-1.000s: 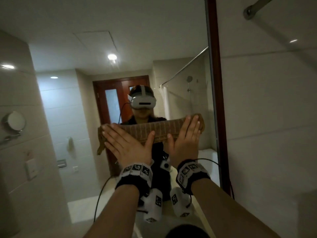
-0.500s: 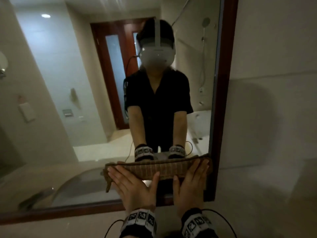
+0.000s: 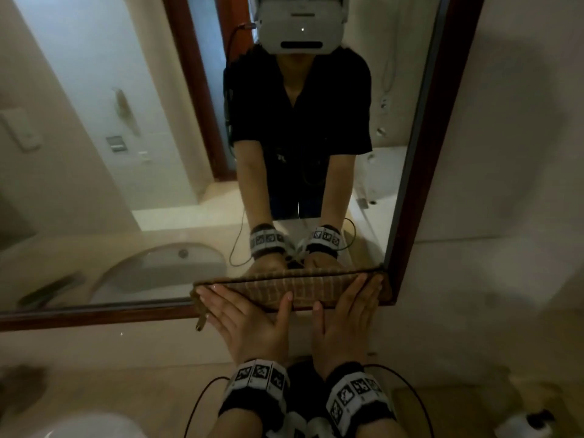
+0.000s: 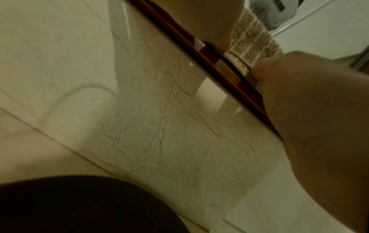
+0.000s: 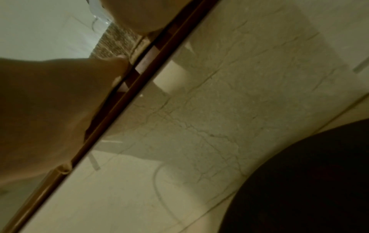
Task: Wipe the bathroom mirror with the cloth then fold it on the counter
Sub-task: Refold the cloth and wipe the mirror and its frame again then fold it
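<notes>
Brown ribbed woven cloth (image 3: 294, 290) lies pressed flat against the bottom right corner of the wood-framed bathroom mirror (image 3: 414, 197), its lower edge over the frame. Left hand (image 3: 249, 324) and right hand (image 3: 344, 324) press it with straight, spread fingers. Only the head view shows both hands whole and the black-and-white marker wristbands (image 3: 257, 379); the wrist views show the veined beige marble wall (image 4: 159, 126) below the frame. No writing is legible.
</notes>
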A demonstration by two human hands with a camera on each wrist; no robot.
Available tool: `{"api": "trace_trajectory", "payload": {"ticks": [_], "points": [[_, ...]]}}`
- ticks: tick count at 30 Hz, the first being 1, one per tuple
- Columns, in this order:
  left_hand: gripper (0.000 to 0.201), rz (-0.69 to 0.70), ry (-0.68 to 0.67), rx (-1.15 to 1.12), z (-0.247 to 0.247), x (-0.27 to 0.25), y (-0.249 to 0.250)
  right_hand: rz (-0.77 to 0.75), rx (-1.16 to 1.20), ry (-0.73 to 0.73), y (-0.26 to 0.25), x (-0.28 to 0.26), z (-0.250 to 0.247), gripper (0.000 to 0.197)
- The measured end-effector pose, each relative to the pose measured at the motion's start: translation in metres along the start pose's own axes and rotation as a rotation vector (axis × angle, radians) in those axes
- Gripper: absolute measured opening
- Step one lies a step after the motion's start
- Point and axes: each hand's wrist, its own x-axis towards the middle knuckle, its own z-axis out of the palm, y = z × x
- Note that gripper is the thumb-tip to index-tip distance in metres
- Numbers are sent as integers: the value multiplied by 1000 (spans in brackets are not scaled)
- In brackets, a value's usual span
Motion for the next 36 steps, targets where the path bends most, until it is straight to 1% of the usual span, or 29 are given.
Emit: {"api": "trace_trajectory", "payload": {"ticks": [3, 5, 8, 11, 12, 13, 16, 17, 18, 20, 21, 23, 25, 30, 36], "points": [[126, 2, 3, -9, -3, 3, -1, 9, 74, 28, -7, 0, -4, 90], [126, 1, 15, -25, -7, 10, 4, -16, 108, 41, -12, 10, -12, 90], [128, 2, 55, -54, -26, 31, 26, -75, 104, 78, -33, 42, -29, 87], [129, 63, 99, -90, -59, 53, 56, -29, 100, 122, -68, 67, -55, 87], [130, 79, 117, -97, -73, 60, 66, -16, 83, 136, -80, 75, -68, 87], [130, 85, 140, -109, -89, 69, 76, -38, 70, 150, -93, 85, -83, 86], [131, 112, 248, -215, -152, 110, 119, -278, 125, 212, -145, 144, -138, 79], [131, 139, 286, -248, -177, 127, 138, -335, 134, 243, -166, 168, -160, 80], [132, 168, 323, -265, -202, 144, 160, -362, 134, 280, -188, 191, -185, 80], [134, 224, 392, -252, -255, 177, 205, -356, 108, 359, -227, 227, -234, 81], [135, 248, 420, -236, -281, 191, 226, -346, 85, 373, -243, 241, -255, 81], [136, 279, 434, -226, -326, 213, 261, -341, 72, 342, -269, 264, -288, 81], [136, 278, 413, -242, -359, 230, 289, -347, 97, 327, -294, 283, -317, 81], [135, 264, 462, -300, -418, 256, 337, -332, 113, 273, -350, 316, -378, 83], [133, 251, 500, -348, -474, 280, 380, -362, 79, 327, -394, 354, -417, 86]]}}
